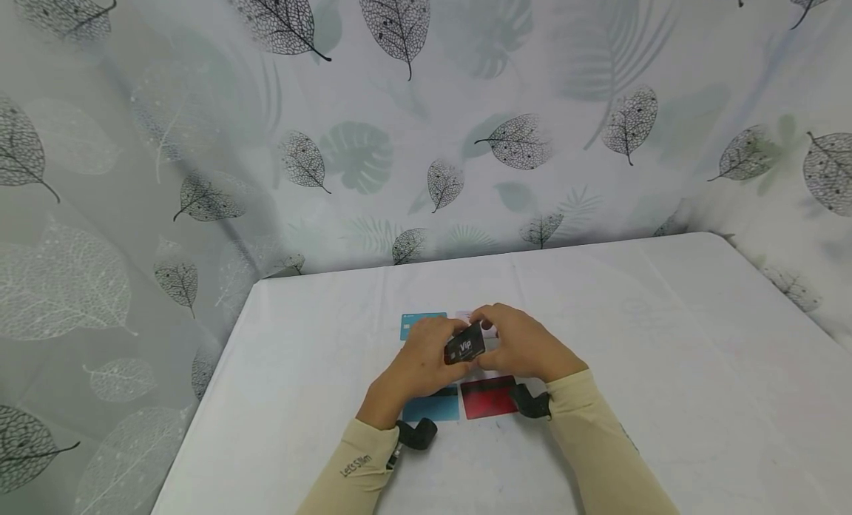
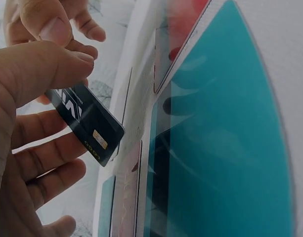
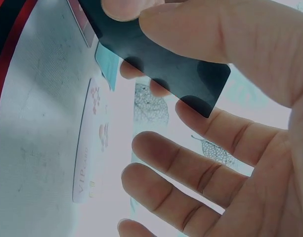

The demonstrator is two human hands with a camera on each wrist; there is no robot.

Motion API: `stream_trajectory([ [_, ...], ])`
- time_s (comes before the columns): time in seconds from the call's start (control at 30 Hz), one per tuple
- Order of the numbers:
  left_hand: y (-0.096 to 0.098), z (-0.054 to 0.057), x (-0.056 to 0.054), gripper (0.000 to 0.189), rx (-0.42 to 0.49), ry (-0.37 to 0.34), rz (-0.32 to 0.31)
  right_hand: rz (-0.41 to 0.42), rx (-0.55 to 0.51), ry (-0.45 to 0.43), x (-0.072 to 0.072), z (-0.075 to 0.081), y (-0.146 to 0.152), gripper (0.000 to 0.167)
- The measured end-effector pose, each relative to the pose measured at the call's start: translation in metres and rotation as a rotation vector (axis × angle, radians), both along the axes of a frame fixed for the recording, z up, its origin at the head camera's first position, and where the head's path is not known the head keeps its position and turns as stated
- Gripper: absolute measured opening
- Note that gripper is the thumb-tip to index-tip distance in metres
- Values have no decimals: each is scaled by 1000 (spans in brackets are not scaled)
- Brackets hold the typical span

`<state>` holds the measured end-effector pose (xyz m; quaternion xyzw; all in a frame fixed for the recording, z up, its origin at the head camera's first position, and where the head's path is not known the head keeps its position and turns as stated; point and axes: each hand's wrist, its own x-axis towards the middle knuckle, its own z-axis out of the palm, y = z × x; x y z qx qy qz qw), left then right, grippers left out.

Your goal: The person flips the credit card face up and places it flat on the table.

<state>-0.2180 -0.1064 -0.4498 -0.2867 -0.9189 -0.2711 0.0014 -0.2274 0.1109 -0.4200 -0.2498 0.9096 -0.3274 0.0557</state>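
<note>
Both hands meet over the table around one black VIP card [image 1: 464, 345], which is tilted with its printed face up. My left hand [image 1: 421, 358] pinches its left part, thumb on the printed face and fingers behind. At the other end my right hand [image 1: 527, 346] grips it between thumb and forefinger, the remaining fingers spread loosely. A gold chip shows on the card [image 2: 92, 123] in the left wrist view. Below the hands lie a blue card [image 1: 431, 408] and a red card [image 1: 489, 402] with a dark stripe.
Beyond the hands lie another blue card [image 1: 414, 324] and a pale card with pink print [image 3: 84, 153], partly hidden in the head view. The white table [image 1: 306, 367] ends at leaf-patterned curtains [image 1: 399, 130]. Dark camera mounts [image 1: 418, 433] sit at both wrists.
</note>
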Motion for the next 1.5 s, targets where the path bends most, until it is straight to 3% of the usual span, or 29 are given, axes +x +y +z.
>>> stream_trajectory([
  [0.17, -1, -1, -1, 54, -1, -45, 11, -6, -4, -1, 0, 0, 2, 53],
  [0.5, -4, 1, -1, 52, -17, -44, 18, -11, -12, -1, 0, 1, 4, 53],
  [0.83, 0, 0, 0, 53, -128, -1, 37, -22, 111, 27, -1, 2, -2, 60],
  [1.1, 2, -2, 1, 52, -132, 22, 44, -48, 201, 26, 0, 0, -6, 61],
  [1.5, 1, -3, -1, 52, -150, 22, 46, -57, 252, 105, -2, -4, -7, 51],
])
